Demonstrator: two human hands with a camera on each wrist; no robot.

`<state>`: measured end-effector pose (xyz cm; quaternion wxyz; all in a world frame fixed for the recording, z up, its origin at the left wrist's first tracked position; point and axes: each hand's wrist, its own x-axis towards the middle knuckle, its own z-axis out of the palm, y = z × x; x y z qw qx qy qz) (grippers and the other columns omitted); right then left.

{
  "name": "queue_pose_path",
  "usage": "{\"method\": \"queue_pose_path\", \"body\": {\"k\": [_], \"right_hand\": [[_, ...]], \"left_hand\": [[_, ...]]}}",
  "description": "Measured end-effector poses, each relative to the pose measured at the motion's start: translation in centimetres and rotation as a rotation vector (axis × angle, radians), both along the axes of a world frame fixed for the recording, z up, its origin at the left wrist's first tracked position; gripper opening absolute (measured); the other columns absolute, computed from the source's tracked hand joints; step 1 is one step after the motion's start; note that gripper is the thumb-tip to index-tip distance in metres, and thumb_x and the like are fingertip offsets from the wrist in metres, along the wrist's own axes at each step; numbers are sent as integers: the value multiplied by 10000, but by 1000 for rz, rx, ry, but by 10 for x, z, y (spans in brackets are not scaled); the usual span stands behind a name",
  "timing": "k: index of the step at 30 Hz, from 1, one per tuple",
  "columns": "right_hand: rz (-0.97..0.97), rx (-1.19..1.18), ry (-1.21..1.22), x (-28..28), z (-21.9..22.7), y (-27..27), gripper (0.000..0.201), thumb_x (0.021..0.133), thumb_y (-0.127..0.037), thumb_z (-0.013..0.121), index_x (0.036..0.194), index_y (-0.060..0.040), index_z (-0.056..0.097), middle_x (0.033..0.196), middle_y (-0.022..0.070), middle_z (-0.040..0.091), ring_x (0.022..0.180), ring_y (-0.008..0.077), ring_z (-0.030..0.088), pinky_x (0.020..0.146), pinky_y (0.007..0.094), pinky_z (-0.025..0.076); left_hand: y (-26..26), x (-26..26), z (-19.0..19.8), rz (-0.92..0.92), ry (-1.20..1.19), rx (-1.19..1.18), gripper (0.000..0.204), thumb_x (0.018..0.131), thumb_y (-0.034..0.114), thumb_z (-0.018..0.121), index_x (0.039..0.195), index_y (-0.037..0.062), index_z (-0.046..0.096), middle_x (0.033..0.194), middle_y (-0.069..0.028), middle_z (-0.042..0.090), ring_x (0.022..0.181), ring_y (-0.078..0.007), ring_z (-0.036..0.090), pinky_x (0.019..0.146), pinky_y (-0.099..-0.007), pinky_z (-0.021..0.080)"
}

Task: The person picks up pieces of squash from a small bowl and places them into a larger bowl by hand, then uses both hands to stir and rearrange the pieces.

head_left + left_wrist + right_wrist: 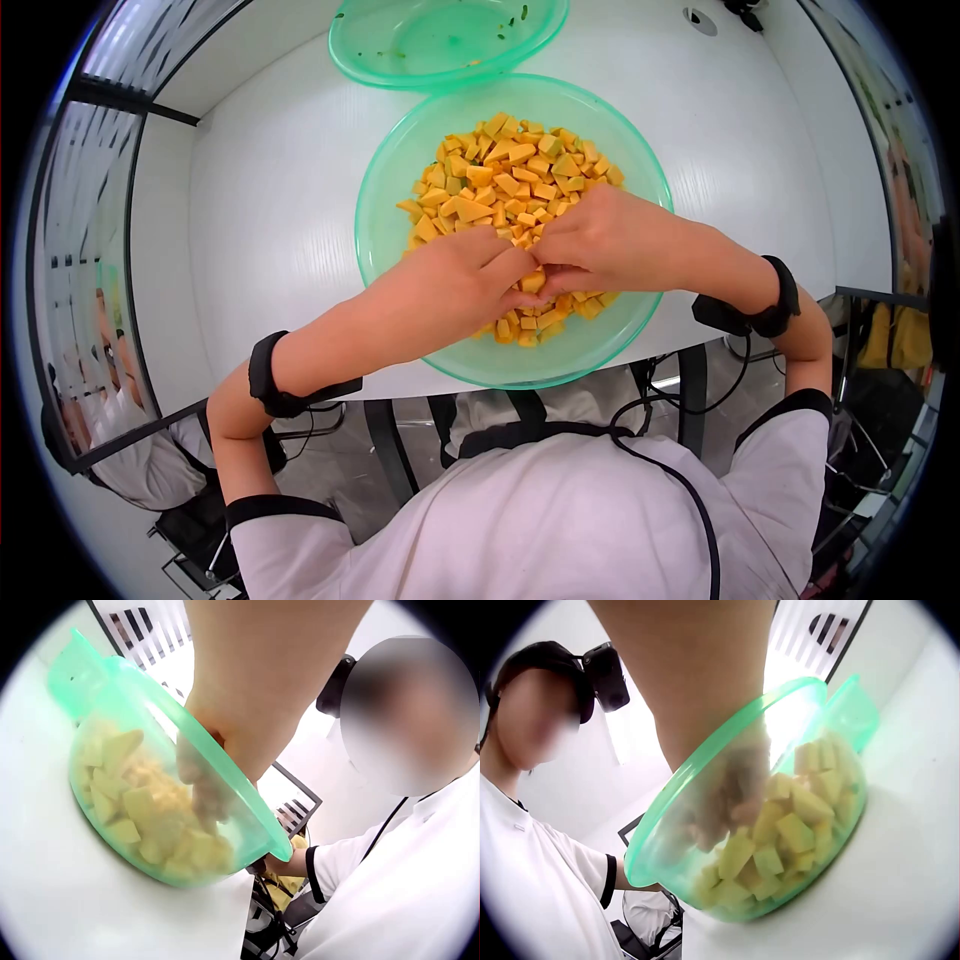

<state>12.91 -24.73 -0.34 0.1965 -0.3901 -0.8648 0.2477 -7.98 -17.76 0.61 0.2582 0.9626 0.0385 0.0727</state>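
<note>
A translucent green bowl (390,170) stands near the table's front edge, filled with cut pumpkin pieces (490,180), orange-yellow with some greenish sides. Both hands reach into it from the front, fingertips meeting over the pile. My left hand (455,285) has its thumb and fingers curled about a pumpkin piece (533,281). From the other side my right hand (615,245) pinches at this same piece, thumb below and fingers above. Through the bowl wall, the left wrist view shows blurred left fingers (206,799) down among the pieces; the right wrist view shows right fingers (712,817) likewise.
Behind the bowl, a second green bowl (450,50) holds a few small green scraps, its rim close to the first. White side panels (840,130) border the white table (270,200). A black cable (690,490) runs down the person's white shirt (560,510).
</note>
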Motion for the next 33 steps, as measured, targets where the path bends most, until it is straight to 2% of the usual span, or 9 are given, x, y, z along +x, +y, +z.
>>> {"method": "queue_pose_path", "body": {"k": [6, 12, 15, 18, 33], "right_hand": [[29, -14, -62, 0, 3, -2, 277, 827, -249, 637, 688, -15, 583, 612, 126, 594, 597, 314, 598, 581, 395, 485], [38, -46, -84, -4, 3, -3, 284, 891, -238, 570, 738, 2, 573, 695, 140, 608, 673, 323, 615, 627, 404, 497], [46, -80, -67, -4, 2, -4, 284, 889, -231, 575, 732, 5, 574, 706, 142, 611, 682, 328, 615, 634, 410, 498], [88, -21, -25, -2, -4, -2, 186, 871, -177, 614, 783, -28, 549, 689, 84, 535, 605, 282, 566, 533, 378, 460], [127, -154, 118, 0, -5, 5, 145, 829, -94, 639, 775, 3, 546, 706, 106, 544, 650, 304, 561, 569, 397, 445]], "left_hand": [[-1, -3, 4, 0, 90, 38, 207, 887, 209, 584, 908, 20, 502, 798, -97, 540, 787, -264, 552, 673, -371, 484], [0, -8, 5, 17, 189, 2, 163, 885, 148, 553, 939, 11, 484, 847, -119, 546, 832, -275, 547, 716, -360, 479], [0, -8, 2, -19, 158, -13, 146, 871, 115, 543, 943, 4, 481, 859, -121, 544, 857, -273, 543, 741, -349, 476], [2, -8, 0, -38, 152, 17, 144, 849, 90, 542, 941, -1, 480, 863, -119, 541, 865, -268, 543, 753, -343, 476], [5, -10, -5, -86, 64, 84, 151, 796, 68, 555, 912, -6, 492, 831, -111, 518, 832, -255, 535, 730, -336, 476]]}}
